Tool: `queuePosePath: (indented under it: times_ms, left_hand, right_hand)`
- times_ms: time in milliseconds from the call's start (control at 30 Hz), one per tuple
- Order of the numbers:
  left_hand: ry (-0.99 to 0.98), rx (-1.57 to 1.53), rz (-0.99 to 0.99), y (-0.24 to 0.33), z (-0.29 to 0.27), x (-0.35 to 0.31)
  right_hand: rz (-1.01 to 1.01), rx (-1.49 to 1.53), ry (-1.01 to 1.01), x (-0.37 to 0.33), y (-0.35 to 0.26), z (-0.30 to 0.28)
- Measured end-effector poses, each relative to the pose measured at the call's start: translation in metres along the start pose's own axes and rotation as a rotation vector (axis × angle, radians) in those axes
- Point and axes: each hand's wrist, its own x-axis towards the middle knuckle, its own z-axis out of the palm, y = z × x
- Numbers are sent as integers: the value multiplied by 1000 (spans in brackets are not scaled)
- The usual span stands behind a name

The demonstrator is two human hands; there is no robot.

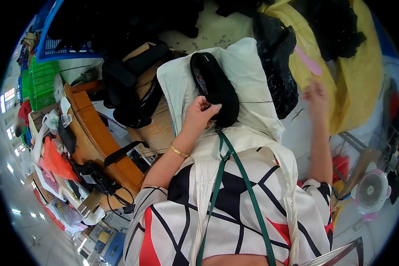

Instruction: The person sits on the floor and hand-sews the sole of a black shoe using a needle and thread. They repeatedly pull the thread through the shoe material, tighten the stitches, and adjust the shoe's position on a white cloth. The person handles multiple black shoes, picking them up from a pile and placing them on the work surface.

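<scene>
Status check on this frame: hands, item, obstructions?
Left hand pinching black shoe over white cloth. Right hand blurred, away from shoe, grasp unclear. Left hand hides part of shoe; black plastic bag off to its right.

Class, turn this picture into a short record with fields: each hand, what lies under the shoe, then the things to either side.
Left hand: pinching the black shoe
Right hand: blurred, below a pink object; grip unclear
Under shoe: white cloth
Left side: cardboard box, wooden table
Right side: black bag, yellow sack, fan
</scene>
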Motion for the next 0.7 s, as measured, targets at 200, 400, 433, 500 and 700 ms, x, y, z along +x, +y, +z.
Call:
queuePosePath:
  times_ms: [200,400,433,500,700]
  left_hand:
    - [-25,-323,-41,-15,-3,3]
    - [26,210,320,-7,-4,5]
    - [11,306,365,-15,-12,11]
    - [4,506,428,-16,-16,12]
    - [9,765,699,14,13,-27]
  right_hand:
    - [261,-68,-600,-74,-4,147]
    - [13,-289,-665,-81,-2,172]
    - [-55,-333,-675,-83,2,173]
    - [-96,-362,-672,-86,11,174]
    - [54,-262,-644,-88,17,163]
